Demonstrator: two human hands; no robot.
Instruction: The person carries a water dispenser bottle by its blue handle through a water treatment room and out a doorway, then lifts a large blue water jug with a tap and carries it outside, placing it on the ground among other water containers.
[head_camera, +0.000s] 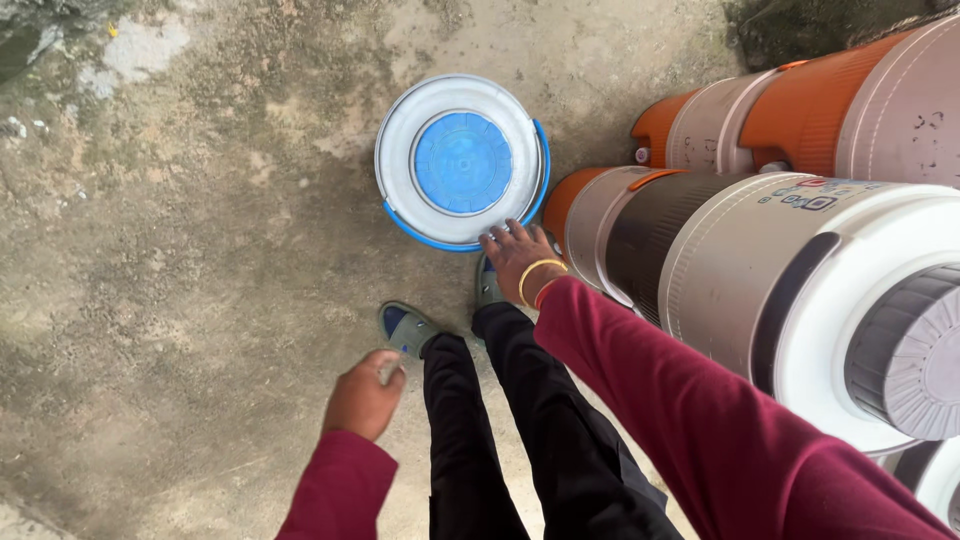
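Observation:
A round white container with a blue centre lid and a blue handle stands on the concrete floor in front of my feet. My right hand, with bangles on the wrist, reaches down and its fingertips touch the container's near rim. My left hand hangs loosely curled by my left leg and holds nothing. Both arms wear dark red sleeves. My legs are in black trousers and grey-green sandals.
Tall orange, white and black insulated water jugs stand stacked close on the right, with a second one behind. The stained concrete floor stretches to the left. A dark wet patch lies at the top left corner.

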